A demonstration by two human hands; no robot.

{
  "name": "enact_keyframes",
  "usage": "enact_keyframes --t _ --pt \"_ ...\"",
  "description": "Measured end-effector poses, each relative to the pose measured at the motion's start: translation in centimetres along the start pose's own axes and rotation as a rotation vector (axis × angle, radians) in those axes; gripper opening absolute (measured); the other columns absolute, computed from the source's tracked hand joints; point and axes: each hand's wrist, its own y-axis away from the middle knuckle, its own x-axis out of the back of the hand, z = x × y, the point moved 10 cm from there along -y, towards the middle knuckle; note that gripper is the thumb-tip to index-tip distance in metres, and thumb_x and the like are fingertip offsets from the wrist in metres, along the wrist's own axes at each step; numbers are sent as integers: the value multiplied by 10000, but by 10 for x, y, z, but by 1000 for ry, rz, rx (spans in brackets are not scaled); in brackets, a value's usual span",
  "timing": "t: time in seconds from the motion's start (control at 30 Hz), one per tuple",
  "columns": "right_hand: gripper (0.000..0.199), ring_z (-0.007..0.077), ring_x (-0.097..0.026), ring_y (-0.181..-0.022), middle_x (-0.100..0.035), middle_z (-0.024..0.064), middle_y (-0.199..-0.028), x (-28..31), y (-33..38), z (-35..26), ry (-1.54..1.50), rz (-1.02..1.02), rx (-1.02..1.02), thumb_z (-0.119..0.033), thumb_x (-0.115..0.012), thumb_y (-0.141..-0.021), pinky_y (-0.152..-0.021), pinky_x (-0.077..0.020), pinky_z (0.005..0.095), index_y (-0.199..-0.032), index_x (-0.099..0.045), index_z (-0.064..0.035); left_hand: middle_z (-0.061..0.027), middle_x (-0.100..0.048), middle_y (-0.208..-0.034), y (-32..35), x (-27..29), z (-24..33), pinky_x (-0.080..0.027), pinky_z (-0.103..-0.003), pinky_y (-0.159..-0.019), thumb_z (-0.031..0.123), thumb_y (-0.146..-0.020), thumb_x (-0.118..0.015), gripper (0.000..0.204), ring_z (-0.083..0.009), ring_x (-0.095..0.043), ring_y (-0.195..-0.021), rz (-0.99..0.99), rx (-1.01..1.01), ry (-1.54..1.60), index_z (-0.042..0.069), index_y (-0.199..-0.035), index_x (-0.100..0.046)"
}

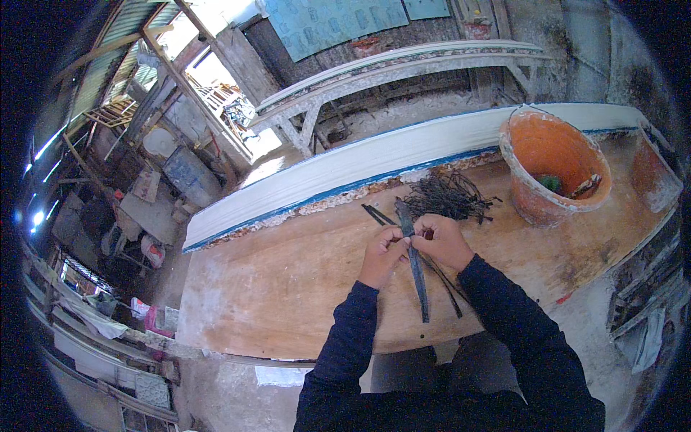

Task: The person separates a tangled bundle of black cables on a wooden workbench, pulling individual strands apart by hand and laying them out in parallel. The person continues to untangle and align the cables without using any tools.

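Both my hands meet over the wooden table, fingers closed in a pinch at the middle of a flat black strip (419,288). My left hand (381,258) grips it from the left side and my right hand (446,245) from the right. The strip slants, its near end hanging toward me. Thinner black strips (448,289) lie beneath it, with ends showing beyond my left hand and near my right wrist. Just past my fingers lies a tangled pile of short black strips (450,198), which look knotted. My fingertips hide whatever is between them.
An orange bucket (522,194) crusted with white stands right of the pile, with a green thing inside. A long white moulding (324,176) with blue edges runs along the back of the wooden table (252,302). Behind is a white bench (403,68); clutter fills the left.
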Motion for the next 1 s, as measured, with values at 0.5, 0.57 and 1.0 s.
enact_keyframes --t 0.5,0.57,1.0 --pt "104 31 -457 -569 -532 -23 -621 -8 -1 14 -73 -114 -138 -108 -600 -734 -500 -366 201 -682 -581 -19 4 -565 -813 -1 4 -7 -411 -217 -661 142 -816 -528 112 -79 -510 -736 -19 63 138 57 -880 -564" --pt "108 40 -463 -562 -534 -9 -611 -4 -2 12 -36 -79 -146 -110 -604 -722 -501 -371 209 -673 -577 -18 -10 -570 -832 -1 4 -7 -413 -228 -678 141 -813 -525 119 -95 -517 -778 -42 73 156 57 -888 -565" --pt "166 303 -568 -660 -577 152 -690 16 -6 30 374 42 -76 -203 -611 -641 -610 -453 386 -637 -576 -41 -124 -391 -1293 16 107 49 -393 -397 -868 216 -831 -442 258 -250 -442 -1118 89 -429 1044 37 -976 -557"
